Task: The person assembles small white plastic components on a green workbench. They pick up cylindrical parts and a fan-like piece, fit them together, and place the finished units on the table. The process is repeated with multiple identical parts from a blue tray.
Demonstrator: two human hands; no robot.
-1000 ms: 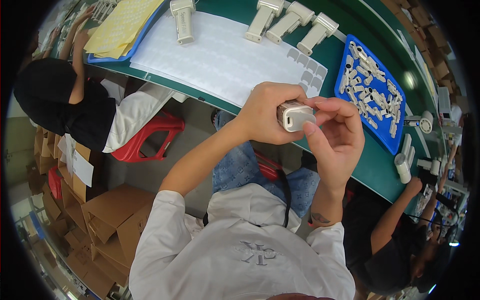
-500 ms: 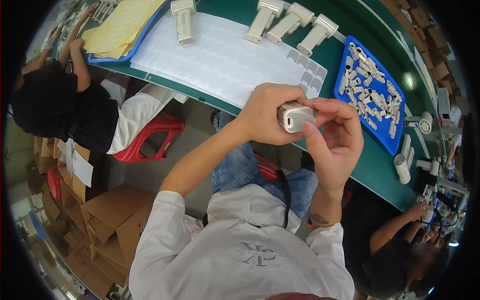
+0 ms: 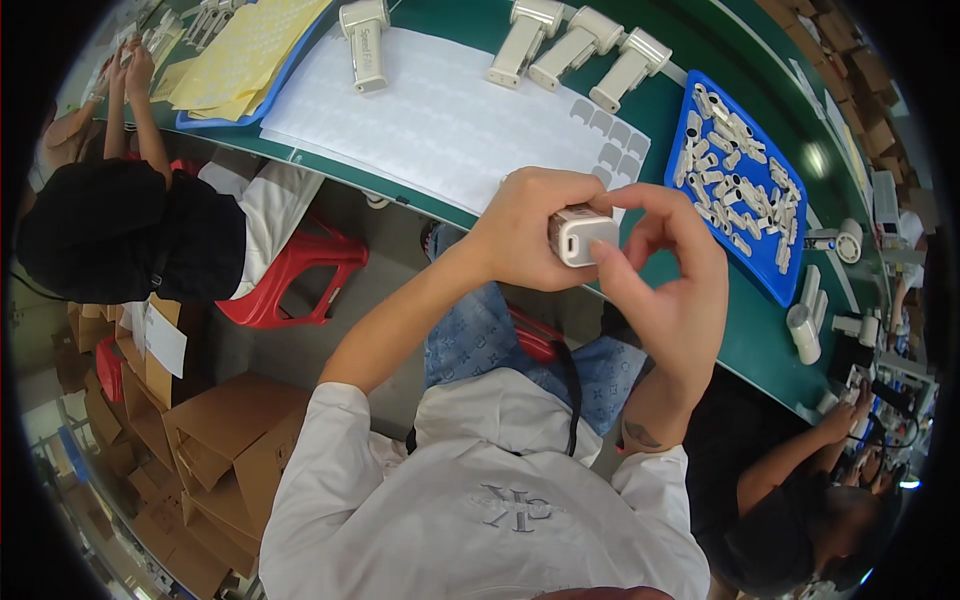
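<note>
My left hand (image 3: 535,235) is closed round a cream handheld fan (image 3: 566,246), whose end with a small oval slot faces me. Most of its body is hidden in the palm. A grey sticker (image 3: 598,233) covers much of that end face. The thumb of my right hand (image 3: 675,270) presses on the sticker, while the curved index finger reaches the fan's upper edge. Beyond my hands lies a pale sheet (image 3: 400,120) with several grey stickers (image 3: 612,140) at its right end. Similar fans stand along the sheet's far side, one fan (image 3: 366,50) at left and three fans (image 3: 577,48) further right.
A blue tray (image 3: 683,130) of small cream parts is at right on the green table (image 3: 745,345), with more fans (image 3: 805,320) beside it. Yellow sheets (image 3: 245,60) fill another tray at left. People sit on both sides; cardboard boxes (image 3: 235,430) stand at lower left.
The grey sticker, which stuck out past the fan's end, now lies closer to the face. My right thumb has shifted slightly left and up onto it. The person at left has moved their hands.
</note>
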